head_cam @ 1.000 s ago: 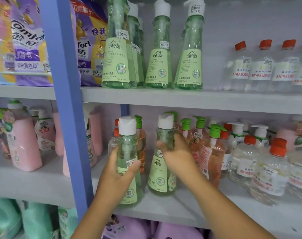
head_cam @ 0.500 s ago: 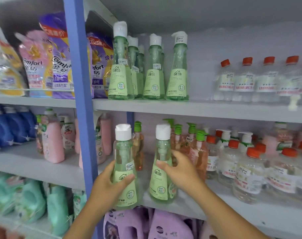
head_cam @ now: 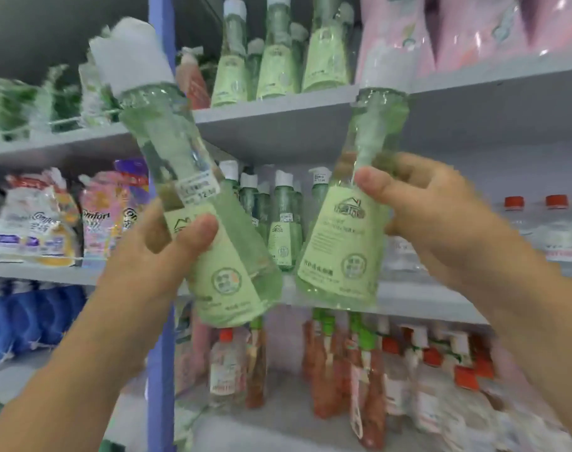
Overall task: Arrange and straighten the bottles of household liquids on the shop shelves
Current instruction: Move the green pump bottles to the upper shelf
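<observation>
I hold two tall green bottles with white caps and pale green labels up in the air in front of the shelves. My left hand grips the left green bottle, which tilts with its cap to the upper left. My right hand grips the right green bottle, nearly upright and leaning slightly right. More bottles of the same kind stand on the middle shelf behind them, and another group stands on the shelf above. The picture is blurred by motion.
A blue upright post divides the shelving. Refill pouches and blue jugs fill the left bay. Orange bottles with green pumps and clear red-capped bottles crowd the lower shelf. Pink packs sit at top right.
Both hands have lifted their green bottles off the lower shelf, up to the level of the middle shelf. The left bottle now tilts. The view has swung upward.
</observation>
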The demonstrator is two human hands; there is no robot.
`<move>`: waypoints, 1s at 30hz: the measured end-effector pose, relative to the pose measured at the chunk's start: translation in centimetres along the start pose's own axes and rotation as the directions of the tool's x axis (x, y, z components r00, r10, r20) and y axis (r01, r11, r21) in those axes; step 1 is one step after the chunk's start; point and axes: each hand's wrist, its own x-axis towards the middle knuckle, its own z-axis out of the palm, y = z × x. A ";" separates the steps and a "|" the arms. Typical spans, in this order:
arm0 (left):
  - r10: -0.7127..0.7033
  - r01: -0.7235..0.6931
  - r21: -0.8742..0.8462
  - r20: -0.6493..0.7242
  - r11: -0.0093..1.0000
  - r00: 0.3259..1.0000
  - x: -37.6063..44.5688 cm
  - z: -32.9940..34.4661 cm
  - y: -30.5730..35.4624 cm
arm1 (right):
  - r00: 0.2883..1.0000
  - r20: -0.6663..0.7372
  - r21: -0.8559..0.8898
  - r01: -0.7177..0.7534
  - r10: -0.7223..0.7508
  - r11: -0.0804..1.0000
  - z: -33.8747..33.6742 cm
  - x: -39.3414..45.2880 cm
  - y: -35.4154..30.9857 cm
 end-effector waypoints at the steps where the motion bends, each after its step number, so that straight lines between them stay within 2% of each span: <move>1: 0.015 -0.016 0.028 0.036 0.999 0.999 1.5 1.0 0.2 | 1.000 -0.017 -0.022 0.000 -0.001 1.000 -0.1 1.8 0.2; 5: -0.101 0.082 0.172 0.104 0.982 0.989 6.7 3.8 -2.9 | 0.996 -0.043 -0.115 -0.077 0.072 0.990 0.3 6.9 3.3; 9: -0.295 0.240 0.379 0.093 0.894 0.951 9.3 5.3 -7.6 | 0.979 -0.069 -0.220 -0.204 0.194 0.954 1.6 8.5 7.5; 12: -0.381 0.293 0.448 0.119 0.845 0.917 9.8 5.4 -10.3 | 0.956 -0.088 -0.304 -0.294 0.280 0.906 2.2 8.8 9.8; 14: -0.414 0.300 0.484 0.146 0.822 0.899 10.2 5.3 -11.9 | 0.931 -0.048 -0.332 -0.357 0.363 0.873 2.3 9.4 10.7; 17: -0.376 0.247 0.538 0.143 0.806 0.915 11.5 5.4 -13.3 | 0.924 0.042 -0.426 -0.328 0.381 0.843 2.5 10.8 10.7; 21: -0.238 0.104 0.733 0.082 0.672 0.968 13.0 5.8 -14.1 | 0.908 0.107 -0.580 -0.274 0.405 0.767 3.5 11.2 11.0; 23: -0.198 0.100 0.713 0.055 0.694 0.979 13.3 5.8 -14.3 | 0.901 0.124 -0.612 -0.259 0.415 0.747 3.8 11.1 11.8; 30: -0.215 0.086 0.659 0.118 0.747 0.969 13.6 5.0 -15.7 | 0.947 0.109 -0.446 -0.226 0.302 0.866 4.1 10.3 14.9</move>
